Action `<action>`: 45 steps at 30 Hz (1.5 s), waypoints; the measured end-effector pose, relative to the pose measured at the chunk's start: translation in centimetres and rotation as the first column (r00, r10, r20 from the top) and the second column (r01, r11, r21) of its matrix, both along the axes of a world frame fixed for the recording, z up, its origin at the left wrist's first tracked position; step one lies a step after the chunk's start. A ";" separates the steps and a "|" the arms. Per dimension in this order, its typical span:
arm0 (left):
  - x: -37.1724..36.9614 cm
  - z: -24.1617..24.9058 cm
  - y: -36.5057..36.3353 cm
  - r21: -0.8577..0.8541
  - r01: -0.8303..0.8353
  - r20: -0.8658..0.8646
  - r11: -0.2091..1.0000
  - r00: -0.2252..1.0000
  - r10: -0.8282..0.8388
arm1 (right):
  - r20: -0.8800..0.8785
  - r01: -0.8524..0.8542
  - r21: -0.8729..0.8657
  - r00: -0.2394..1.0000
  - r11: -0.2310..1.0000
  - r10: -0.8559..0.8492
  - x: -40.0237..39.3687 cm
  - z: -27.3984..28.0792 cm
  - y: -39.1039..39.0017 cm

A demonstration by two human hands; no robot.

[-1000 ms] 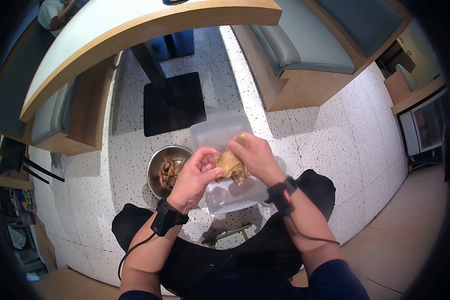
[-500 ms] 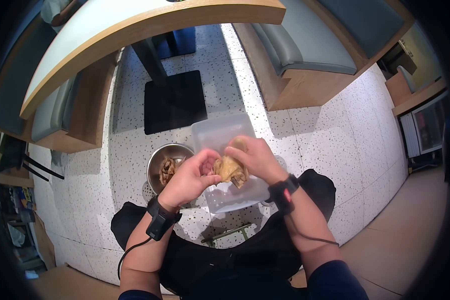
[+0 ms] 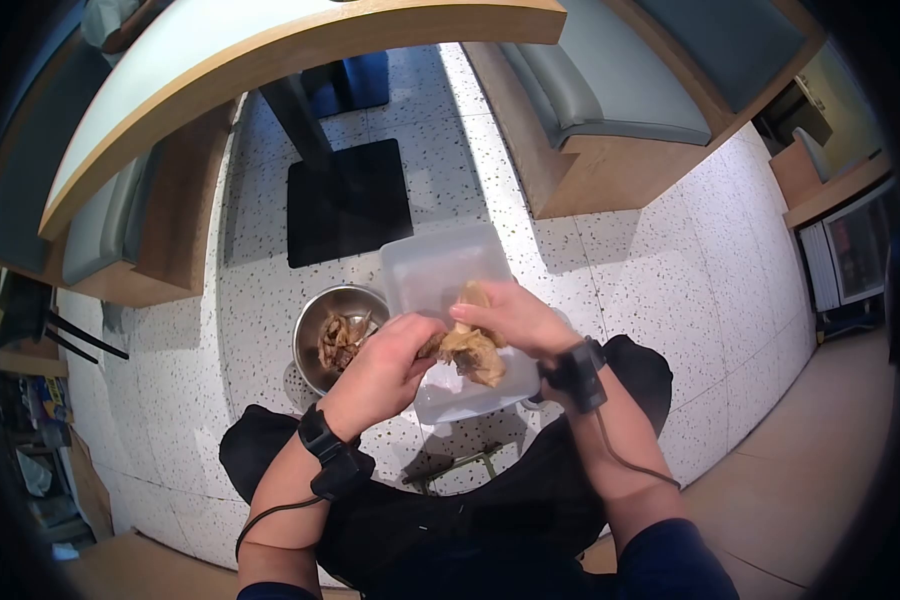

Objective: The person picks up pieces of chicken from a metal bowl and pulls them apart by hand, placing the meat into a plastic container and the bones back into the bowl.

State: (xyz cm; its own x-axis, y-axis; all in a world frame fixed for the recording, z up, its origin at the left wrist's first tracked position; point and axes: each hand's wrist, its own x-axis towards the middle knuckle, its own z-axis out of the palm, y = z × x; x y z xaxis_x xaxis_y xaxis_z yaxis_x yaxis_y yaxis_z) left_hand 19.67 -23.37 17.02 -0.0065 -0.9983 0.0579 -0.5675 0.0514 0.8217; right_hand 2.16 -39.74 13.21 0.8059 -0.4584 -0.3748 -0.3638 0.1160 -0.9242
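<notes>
A piece of cooked chicken [image 3: 475, 355] with yellow skin hangs over a translucent plastic tub [image 3: 440, 255]. My right hand [image 3: 515, 318] is closed round its upper end. At the chicken's left side, my left hand [image 3: 395, 358] has its fingers curled in and pinches a brownish bit of it; the fingertips are partly hidden. Left of the tub stands a round metal bowl [image 3: 313, 300] holding brown chicken scraps [image 3: 340, 338], close beyond my left hand.
A speckled floor [image 3: 660, 270] lies around the containers. Ahead are a curved table edge [image 3: 370, 30], a black table base [image 3: 350, 205] and a grey bench seat [image 3: 620, 90]. A person's arm [image 3: 130, 30] shows at the upper left.
My left hand has turned and its fingers have closed on the chicken's left side. The chicken has twisted, now showing a more torn, open face. My right hand keeps its hold.
</notes>
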 end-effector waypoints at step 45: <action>1.4 -0.6 0.9 0.048 0.260 0.223 0.964 0.938 -0.264 | -0.222 -0.334 -0.323 0.936 0.885 0.272 -1.1 1.6 -0.5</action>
State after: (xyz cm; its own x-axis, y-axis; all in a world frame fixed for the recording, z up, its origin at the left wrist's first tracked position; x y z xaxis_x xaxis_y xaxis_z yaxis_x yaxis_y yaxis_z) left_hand 21.04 -22.46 16.42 -0.2790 -0.9603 0.0066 -0.7065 0.2099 0.6758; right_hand 1.06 -40.25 14.85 0.8669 -0.3279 -0.3754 -0.4797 -0.3447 -0.8069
